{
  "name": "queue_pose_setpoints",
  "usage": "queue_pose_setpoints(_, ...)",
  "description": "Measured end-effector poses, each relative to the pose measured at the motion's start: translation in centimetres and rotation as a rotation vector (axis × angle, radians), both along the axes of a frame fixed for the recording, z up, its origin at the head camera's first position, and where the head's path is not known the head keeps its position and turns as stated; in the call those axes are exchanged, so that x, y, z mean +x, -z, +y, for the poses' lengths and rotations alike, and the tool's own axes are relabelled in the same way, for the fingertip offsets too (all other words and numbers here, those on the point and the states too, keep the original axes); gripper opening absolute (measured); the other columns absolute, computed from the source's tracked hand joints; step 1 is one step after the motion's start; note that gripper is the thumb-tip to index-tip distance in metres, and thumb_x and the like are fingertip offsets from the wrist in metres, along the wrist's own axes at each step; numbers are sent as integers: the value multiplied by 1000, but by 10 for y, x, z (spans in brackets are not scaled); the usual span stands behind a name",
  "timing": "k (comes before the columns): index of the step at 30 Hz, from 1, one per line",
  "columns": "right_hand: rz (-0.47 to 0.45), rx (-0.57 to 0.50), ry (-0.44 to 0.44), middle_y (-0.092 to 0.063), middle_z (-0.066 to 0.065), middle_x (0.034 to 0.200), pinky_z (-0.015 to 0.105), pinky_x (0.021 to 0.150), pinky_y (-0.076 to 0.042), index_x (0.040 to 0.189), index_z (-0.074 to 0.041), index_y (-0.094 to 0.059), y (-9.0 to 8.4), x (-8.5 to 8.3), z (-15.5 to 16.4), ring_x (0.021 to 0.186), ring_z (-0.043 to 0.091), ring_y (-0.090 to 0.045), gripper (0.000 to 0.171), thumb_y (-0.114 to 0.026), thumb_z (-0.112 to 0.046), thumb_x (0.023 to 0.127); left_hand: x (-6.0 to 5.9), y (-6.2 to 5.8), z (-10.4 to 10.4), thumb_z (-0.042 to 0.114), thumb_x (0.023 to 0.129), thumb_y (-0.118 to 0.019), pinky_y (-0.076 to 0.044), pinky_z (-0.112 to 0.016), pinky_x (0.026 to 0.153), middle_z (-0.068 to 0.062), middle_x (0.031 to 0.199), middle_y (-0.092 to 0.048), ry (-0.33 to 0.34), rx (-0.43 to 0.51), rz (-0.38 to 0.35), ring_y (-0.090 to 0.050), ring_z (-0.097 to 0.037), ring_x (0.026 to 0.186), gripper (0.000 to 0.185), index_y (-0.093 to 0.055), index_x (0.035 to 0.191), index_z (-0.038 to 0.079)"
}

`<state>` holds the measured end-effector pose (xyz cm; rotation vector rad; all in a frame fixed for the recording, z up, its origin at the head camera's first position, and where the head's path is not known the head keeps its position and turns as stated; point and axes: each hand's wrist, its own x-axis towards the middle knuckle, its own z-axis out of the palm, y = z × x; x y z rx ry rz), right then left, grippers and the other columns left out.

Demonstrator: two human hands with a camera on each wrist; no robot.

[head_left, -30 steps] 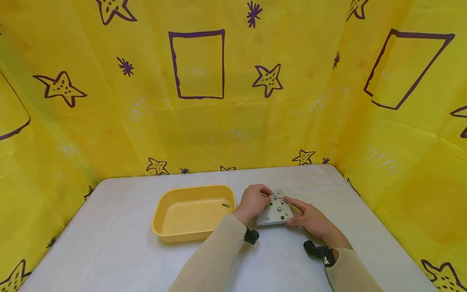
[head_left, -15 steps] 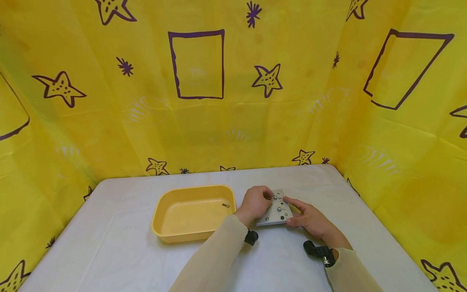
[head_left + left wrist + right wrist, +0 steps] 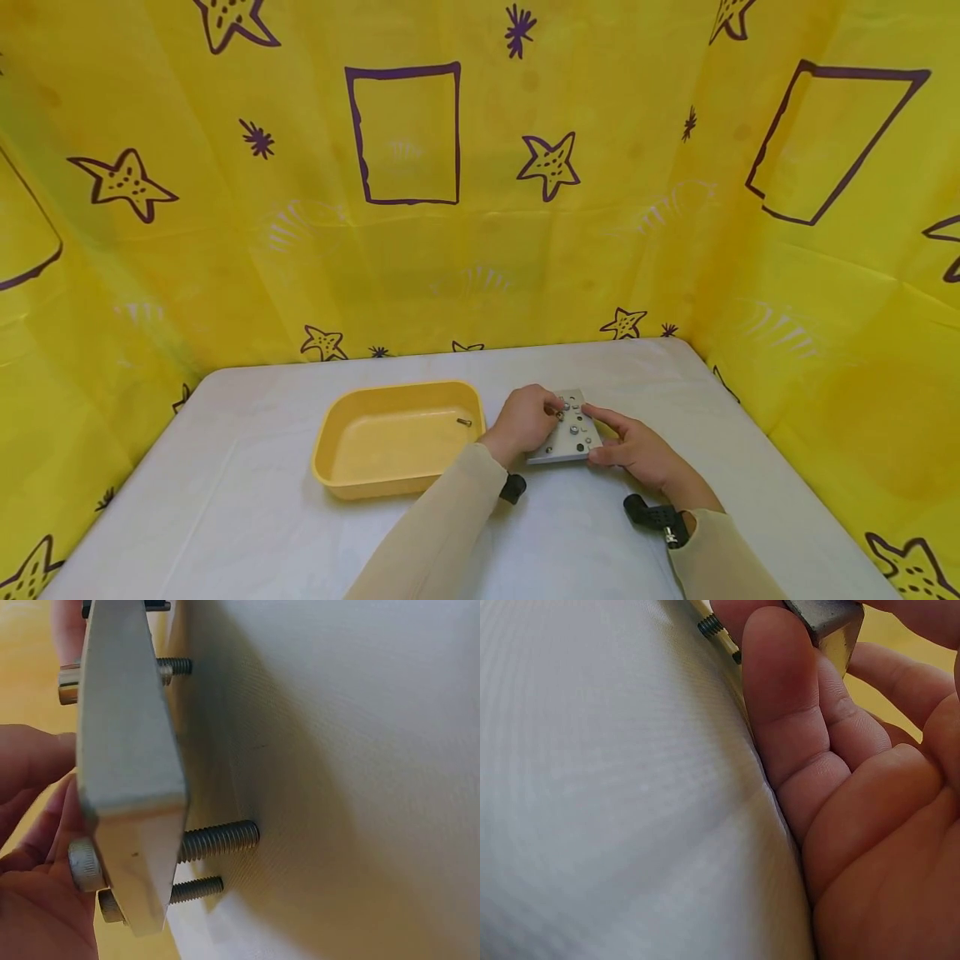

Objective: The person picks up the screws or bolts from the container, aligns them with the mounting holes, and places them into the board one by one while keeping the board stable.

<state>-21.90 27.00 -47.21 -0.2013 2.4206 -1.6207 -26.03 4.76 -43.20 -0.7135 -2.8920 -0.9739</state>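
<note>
A grey metal plate point(image 3: 558, 446) with several bolts and holes lies right of the tray in the head view. My left hand point(image 3: 523, 421) bends over its left edge, thumb and fingertips pinching a small bolt point(image 3: 560, 417). With thumb and forefinger apart, my right hand point(image 3: 637, 450) grips the plate's right side. In the left wrist view, bolt threads point(image 3: 221, 840) stick out beneath the plate point(image 3: 131, 735), above the cloth; heads like this bolt head point(image 3: 86, 864) sit on top. My right fingers point(image 3: 780, 690) press against a plate corner point(image 3: 826, 619) in the right wrist view.
A shallow yellow tray point(image 3: 322, 454) stands left of the plate, close to my left forearm. One loose bolt point(image 3: 464, 422) lies inside it, near the right wall. White cloth covers the table point(image 3: 247, 500); yellow patterned curtains point(image 3: 405, 275) enclose it behind and on both sides.
My left fingers have turned and shifted slightly at the plate's left edge, and a bolt head now shows below them. My right hand, the plate and the tray stay put.
</note>
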Motion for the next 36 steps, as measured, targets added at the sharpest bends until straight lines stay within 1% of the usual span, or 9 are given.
queue_pose_setpoints(4,-8,8,7,-34,10,157,61,113,-14,149,-29,-48,1,-1,0,132,31,-38,80,-85,-30,78,2,-2,-3,9,91,-69,-47,-29,83,4,91,-63,-25,3,-15,-55,-13,84,12,-78,98,12)
queue_pose_setpoints(7,-14,14,14,-33,9,157,61,113,-15,149,-31,-49,2,-1,-1,133,31,-38,81,-86,-32,77,5,-6,-6,9,91,-69,-48,-29,81,5,91,-64,-58,71,-61,-56,-13,84,12,-77,99,13)
queue_pose_setpoints(10,-23,22,13,-32,10,158,63,112,-13,149,-30,-48,1,-1,-2,136,33,-35,82,-86,-34,77,14,-15,-16,11,92,-70,-49,-31,78,4,97,-64,-136,274,-204,-57,-15,85,14,-75,104,14)
queue_pose_setpoints(14,-29,23,11,-31,10,159,64,112,-10,149,-30,-48,-1,0,-4,140,35,-30,81,-86,-33,77,30,-33,-48,10,93,-69,-52,-35,83,-5,116,-62,-271,718,-391,-61,-25,94,23,-71,116,11)
queue_pose_setpoints(17,-22,36,13,-31,9,159,63,113,-10,149,-30,-48,-1,0,-4,140,34,-31,81,-85,-32,77,37,-40,-81,9,93,-69,-51,-41,90,-13,128,-56,-342,886,-439,-60,-35,101,35,-64,127,9)
queue_pose_setpoints(21,-13,67,19,-30,9,159,64,112,-8,150,-30,-48,-1,0,-2,143,36,-26,81,-85,-32,78,36,-37,-116,12,92,-72,-47,-49,96,-20,140,-47,-394,724,-455,-55,-39,112,49,-57,139,11)
queue_pose_setpoints(24,-8,78,13,-29,9,160,65,111,-7,150,-29,-47,-1,0,1,144,38,-22,81,-84,-32,79,31,-28,-129,13,88,-75,-43,-52,99,-23,143,-46,-346,460,-416,-51,-38,122,60,-53,143,10)
queue_pose_setpoints(28,-9,78,15,-30,9,159,65,111,-7,150,-29,-47,2,-1,3,144,38,-23,82,-85,-32,78,27,-15,-132,12,83,-78,-38,-51,103,-19,144,-49,-253,221,-368,-48,-34,122,68,-51,145,8)
queue_pose_setpoints(36,-13,53,14,-30,8,159,64,112,-6,150,-30,-47,4,-3,0,144,37,-24,83,-86,-33,77,20,1,-125,10,81,-78,-43,-46,99,-14,132,-60,-186,77,-267,-56,-30,114,63,-56,140,5)
